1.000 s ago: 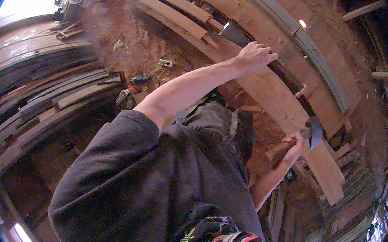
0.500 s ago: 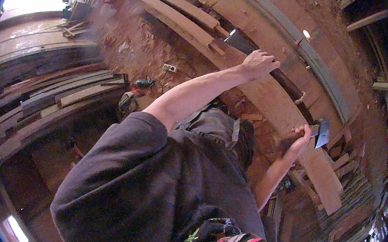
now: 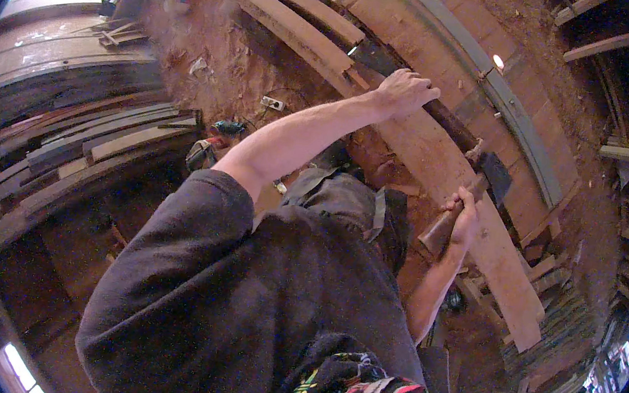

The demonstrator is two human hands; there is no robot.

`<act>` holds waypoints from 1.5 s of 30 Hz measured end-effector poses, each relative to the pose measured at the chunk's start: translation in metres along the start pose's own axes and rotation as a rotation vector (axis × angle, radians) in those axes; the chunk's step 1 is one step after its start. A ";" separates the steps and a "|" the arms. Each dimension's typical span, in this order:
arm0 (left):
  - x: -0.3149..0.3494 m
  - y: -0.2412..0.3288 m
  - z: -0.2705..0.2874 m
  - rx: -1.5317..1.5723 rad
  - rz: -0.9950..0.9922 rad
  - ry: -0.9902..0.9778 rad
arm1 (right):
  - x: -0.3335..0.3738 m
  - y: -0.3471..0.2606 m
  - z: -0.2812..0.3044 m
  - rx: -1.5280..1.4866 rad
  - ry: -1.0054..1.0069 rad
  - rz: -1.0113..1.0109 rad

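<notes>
A long wooden beam [image 3: 506, 253] runs diagonally in front of me from upper left to lower right. Along its far side lies a long dark chisel-like tool [image 3: 450, 125], with a flat metal blade [image 3: 377, 58] at its left end. My left hand [image 3: 407, 94] is closed round its shaft and hides part of it. In my right hand [image 3: 466, 214] is a hatchet with a wooden handle [image 3: 439, 230] and a broad, dark metal head [image 3: 496, 178]. That head is close to the right end of the chisel-like tool; whether they touch, I cannot tell.
Beyond the beam lies a long grey timber [image 3: 521, 115]. Chips and sawdust cover the reddish ground. A white power strip [image 3: 272, 103] and a teal power tool [image 3: 229, 128] lie at left, near stacked boards [image 3: 130, 146]. Offcuts [image 3: 543, 269] lie at the beam's right end.
The hatchet has swung up and left, bringing its head near the tool's right end, and its handle now shows. My left hand and the chisel-like tool have shifted slightly left.
</notes>
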State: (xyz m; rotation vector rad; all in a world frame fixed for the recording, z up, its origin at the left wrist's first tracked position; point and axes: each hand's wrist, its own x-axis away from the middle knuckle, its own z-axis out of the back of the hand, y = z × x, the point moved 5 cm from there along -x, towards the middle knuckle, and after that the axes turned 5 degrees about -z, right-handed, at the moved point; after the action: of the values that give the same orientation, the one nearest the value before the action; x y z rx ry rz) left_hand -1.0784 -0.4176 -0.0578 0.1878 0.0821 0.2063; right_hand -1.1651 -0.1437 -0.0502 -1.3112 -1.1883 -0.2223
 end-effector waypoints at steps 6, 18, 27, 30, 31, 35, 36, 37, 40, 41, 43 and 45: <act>-0.024 0.018 0.021 -0.172 -0.220 -0.256 | 0.026 -0.001 0.006 -0.057 -0.018 -0.040; -0.040 0.044 0.015 0.188 -0.076 -0.058 | 0.044 0.011 0.049 -0.024 0.117 0.020; -0.035 0.032 0.000 0.202 -0.033 0.074 | 0.049 0.012 0.048 0.019 0.190 0.033; -0.035 0.031 0.002 0.200 -0.046 0.083 | 0.045 0.017 0.052 -0.024 0.171 0.045; -0.034 0.031 0.005 0.211 -0.046 0.091 | 0.047 0.016 0.052 -0.022 0.195 0.033; -0.032 0.028 0.028 0.320 -0.023 0.134 | 0.062 -0.005 0.041 -0.052 0.257 0.103; -0.029 0.025 0.033 0.359 -0.006 0.146 | 0.064 -0.009 0.036 -0.069 0.257 0.148; -0.027 0.023 0.036 0.361 -0.007 0.188 | 0.062 -0.010 0.039 -0.120 0.327 0.195; -0.029 0.027 0.034 0.373 -0.018 0.228 | 0.061 -0.031 0.006 -0.200 0.414 0.321; -0.031 0.029 0.033 0.375 -0.017 0.186 | 0.048 -0.024 -0.001 -0.184 0.326 0.237; -0.027 0.025 0.031 0.333 -0.003 0.156 | 0.043 -0.027 -0.016 -0.029 0.208 0.201; -0.029 0.019 0.028 0.303 -0.024 0.187 | 0.048 -0.043 -0.021 0.106 0.244 0.182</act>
State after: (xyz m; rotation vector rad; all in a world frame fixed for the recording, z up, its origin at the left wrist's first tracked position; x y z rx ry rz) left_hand -1.1073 -0.4105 -0.0253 0.4688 0.3024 0.1862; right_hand -1.1631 -0.1525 0.0169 -1.2513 -0.8586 -0.1791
